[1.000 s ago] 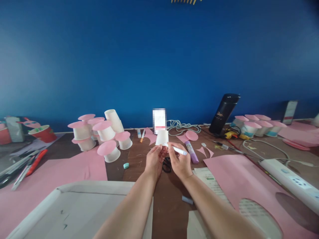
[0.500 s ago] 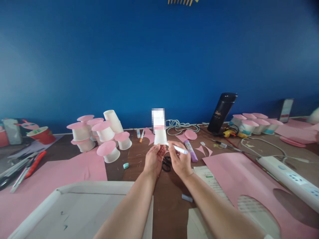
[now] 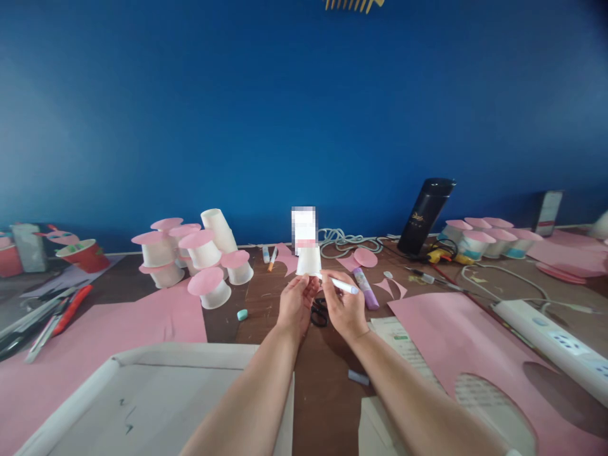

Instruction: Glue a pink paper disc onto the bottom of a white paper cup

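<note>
One brown desk (image 3: 325, 411) spreads out. Black flask (image 3: 425, 215) at two o'clock, its gold lettering too small to read; printed sheet (image 3: 399, 344) between four and five, likewise. Right hand (image 3: 346, 305) gripping a marker; left hand (image 3: 296, 305) pinching the rim of an upturned white paper cup (image 3: 310, 261) at centre. White marker (image 3: 342, 286): tip unclear. Since half a second ago, both grips match; the view has shifted slightly.

1 deep-blue wall (image 3: 266, 107), paler at far left, rises behind 1 brown table (image 3: 323, 392).
</note>
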The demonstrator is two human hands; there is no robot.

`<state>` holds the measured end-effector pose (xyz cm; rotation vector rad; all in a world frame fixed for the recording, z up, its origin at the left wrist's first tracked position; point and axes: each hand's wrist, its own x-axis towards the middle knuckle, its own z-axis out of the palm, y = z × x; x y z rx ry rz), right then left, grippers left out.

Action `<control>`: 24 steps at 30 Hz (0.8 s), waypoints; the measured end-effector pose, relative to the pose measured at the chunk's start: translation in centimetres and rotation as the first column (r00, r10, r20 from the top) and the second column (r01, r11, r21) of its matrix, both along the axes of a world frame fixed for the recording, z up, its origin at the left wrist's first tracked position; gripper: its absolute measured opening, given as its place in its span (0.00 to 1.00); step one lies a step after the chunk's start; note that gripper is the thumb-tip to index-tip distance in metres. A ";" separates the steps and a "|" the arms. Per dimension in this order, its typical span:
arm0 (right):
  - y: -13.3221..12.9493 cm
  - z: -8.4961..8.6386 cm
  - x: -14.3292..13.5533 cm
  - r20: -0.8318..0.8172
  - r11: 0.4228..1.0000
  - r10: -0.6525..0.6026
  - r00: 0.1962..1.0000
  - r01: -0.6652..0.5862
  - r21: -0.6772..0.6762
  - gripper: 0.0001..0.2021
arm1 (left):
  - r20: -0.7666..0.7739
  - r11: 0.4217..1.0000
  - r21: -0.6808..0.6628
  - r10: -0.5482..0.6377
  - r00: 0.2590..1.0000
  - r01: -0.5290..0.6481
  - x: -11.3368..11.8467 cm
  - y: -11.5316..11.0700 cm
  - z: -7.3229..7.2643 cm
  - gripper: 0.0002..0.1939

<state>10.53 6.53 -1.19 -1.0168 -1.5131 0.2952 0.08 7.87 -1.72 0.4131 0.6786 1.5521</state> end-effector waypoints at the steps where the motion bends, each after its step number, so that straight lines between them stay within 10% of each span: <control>1: 0.0 0.0 0.0 0.002 1.000 -0.001 1.000 0.001 0.000 0.10 | -0.001 1.000 -0.002 0.000 1.000 0.000 0.0 0.0 0.0 0.04; 24: 0.0 0.1 0.0 -0.004 1.000 -0.010 1.000 0.010 0.012 0.10 | -0.004 1.000 -0.014 -0.009 1.000 0.009 0.1 -0.2 0.2 0.06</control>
